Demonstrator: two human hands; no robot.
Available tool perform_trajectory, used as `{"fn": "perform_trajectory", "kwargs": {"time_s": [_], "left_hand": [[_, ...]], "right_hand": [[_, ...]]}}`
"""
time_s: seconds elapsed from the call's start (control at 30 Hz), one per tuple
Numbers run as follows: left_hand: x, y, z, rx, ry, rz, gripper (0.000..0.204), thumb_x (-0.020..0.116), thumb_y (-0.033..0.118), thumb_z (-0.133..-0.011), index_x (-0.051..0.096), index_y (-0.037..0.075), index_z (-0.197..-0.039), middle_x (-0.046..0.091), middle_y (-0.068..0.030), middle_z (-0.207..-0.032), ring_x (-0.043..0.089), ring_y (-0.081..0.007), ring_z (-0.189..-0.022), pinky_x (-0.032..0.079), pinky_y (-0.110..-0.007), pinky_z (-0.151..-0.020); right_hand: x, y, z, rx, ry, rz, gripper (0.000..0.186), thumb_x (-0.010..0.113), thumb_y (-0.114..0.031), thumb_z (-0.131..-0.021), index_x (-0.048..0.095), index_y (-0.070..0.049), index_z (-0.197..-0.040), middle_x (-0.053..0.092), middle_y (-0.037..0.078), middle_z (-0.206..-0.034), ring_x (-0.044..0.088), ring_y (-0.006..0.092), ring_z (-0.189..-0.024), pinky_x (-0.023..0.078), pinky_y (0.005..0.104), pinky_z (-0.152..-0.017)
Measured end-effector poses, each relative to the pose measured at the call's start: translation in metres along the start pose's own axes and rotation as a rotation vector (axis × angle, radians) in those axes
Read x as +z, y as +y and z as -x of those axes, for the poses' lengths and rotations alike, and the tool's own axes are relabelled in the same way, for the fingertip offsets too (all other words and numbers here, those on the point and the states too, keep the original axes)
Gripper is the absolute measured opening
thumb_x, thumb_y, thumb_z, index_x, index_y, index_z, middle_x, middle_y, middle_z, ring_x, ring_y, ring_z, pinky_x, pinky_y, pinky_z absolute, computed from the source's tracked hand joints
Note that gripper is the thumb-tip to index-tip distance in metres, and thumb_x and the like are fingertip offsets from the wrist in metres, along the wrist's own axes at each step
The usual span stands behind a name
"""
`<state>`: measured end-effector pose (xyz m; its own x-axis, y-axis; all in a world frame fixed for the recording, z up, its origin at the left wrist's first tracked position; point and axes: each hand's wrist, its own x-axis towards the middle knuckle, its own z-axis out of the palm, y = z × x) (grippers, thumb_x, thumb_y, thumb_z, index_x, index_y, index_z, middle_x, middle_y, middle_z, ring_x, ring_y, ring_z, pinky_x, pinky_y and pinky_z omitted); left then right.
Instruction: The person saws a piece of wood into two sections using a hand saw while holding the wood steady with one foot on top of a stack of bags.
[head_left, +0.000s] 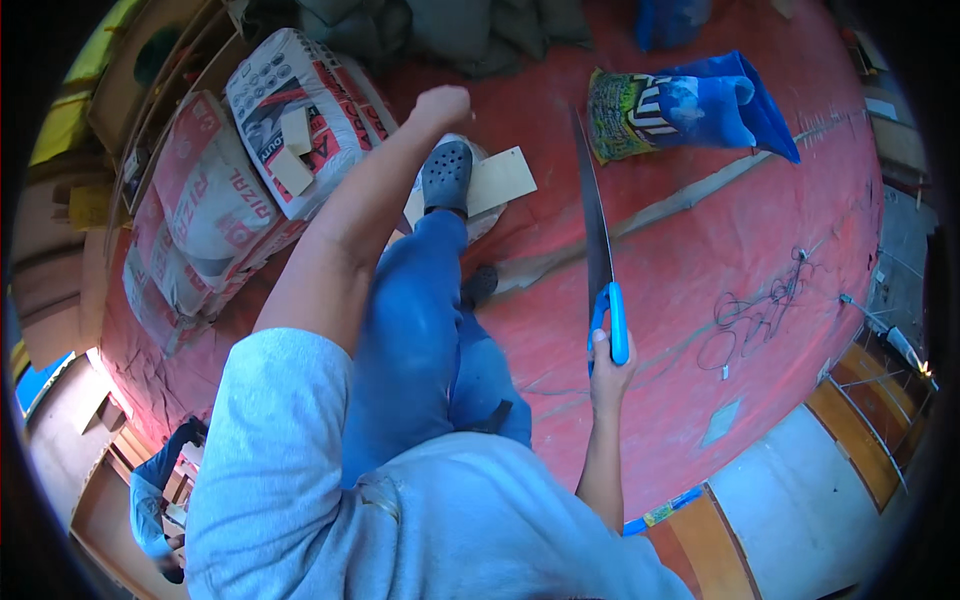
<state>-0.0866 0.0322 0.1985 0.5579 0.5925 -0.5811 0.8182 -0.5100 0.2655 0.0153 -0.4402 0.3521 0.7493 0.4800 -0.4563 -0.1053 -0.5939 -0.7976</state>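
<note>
I count one handsaw (598, 235), held out in front of the person by the right hand (612, 375), whose fingers are clamped around its blue handle. The left hand (445, 105) is near the raised one of two dark clogs (447, 178); its fingers look curled, but I cannot tell whether they close fully. A pale board (508, 180) shows beneath that clog, jutting out to its right.

To the left stand at least two white-and-red sacks (215, 190), and on the one nearer the leg lie two small pale pieces (293, 172). I see one blue-and-green bag (665, 108) and one tangle of dark cable (770, 310).

Open red floor (670, 260) spreads between the handle and the cable, while the blade's far end appears just left of the bag's edge, with little room there. The saw's long axis runs away from the person, tip forward and slightly left, handle back toward the body. The blade is narrow to my eye, and I cannot tell which edge bears teeth.
</note>
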Motion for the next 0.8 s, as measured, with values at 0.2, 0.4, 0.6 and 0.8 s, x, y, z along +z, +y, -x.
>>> {"fn": "perform_trajectory", "kwargs": {"time_s": [0.2,0.4,0.6,0.8], "left_hand": [[0.160,-0.054,-0.050,0.257,0.076,0.080,0.037,0.063,0.038,-0.095,0.078,0.010,-0.114,0.071,-0.0157,-0.124,0.063,-0.0361,-0.122,0.050,-0.051,-0.102],[0.190,-0.028,-0.044,0.235,0.167,-0.023,0.032,0.064,0.037,-0.093,0.080,0.011,-0.101,0.067,-0.0131,-0.124,0.057,-0.0316,-0.125,0.045,-0.049,-0.101],[0.186,-0.031,-0.046,0.220,0.184,0.012,0.031,0.066,0.035,-0.090,0.080,0.009,-0.099,0.068,-0.0138,-0.121,0.057,-0.0311,-0.124,0.044,-0.049,-0.100],[0.187,-0.035,-0.049,0.157,0.169,-0.031,0.032,0.068,0.031,-0.087,0.078,0.008,-0.107,0.068,-0.0131,-0.123,0.058,-0.0298,-0.126,0.043,-0.051,-0.103]], "right_hand": [[0.074,-0.024,-0.050,-0.183,-0.122,0.126,0.027,0.077,-0.017,-0.095,0.058,-0.002,-0.084,0.050,-0.001,-0.069,0.045,0.0087,-0.063,0.040,0.0301,-0.057],[0.133,0.002,-0.115,-0.157,-0.222,0.209,0.026,0.078,-0.017,-0.094,0.060,-0.001,-0.085,0.049,0.002,-0.065,0.043,0.0110,-0.062,0.040,0.0339,-0.056],[0.184,0.006,-0.142,-0.250,-0.256,0.311,0.030,0.078,-0.019,-0.094,0.057,-0.001,-0.082,0.046,0.013,-0.063,0.041,0.0195,-0.058,0.041,0.0383,-0.055],[0.193,0.005,-0.142,-0.258,-0.313,0.394,0.031,0.077,-0.021,-0.094,0.057,-0.001,-0.082,0.048,0.015,-0.062,0.043,0.0247,-0.055,0.041,0.0413,-0.054]]}}
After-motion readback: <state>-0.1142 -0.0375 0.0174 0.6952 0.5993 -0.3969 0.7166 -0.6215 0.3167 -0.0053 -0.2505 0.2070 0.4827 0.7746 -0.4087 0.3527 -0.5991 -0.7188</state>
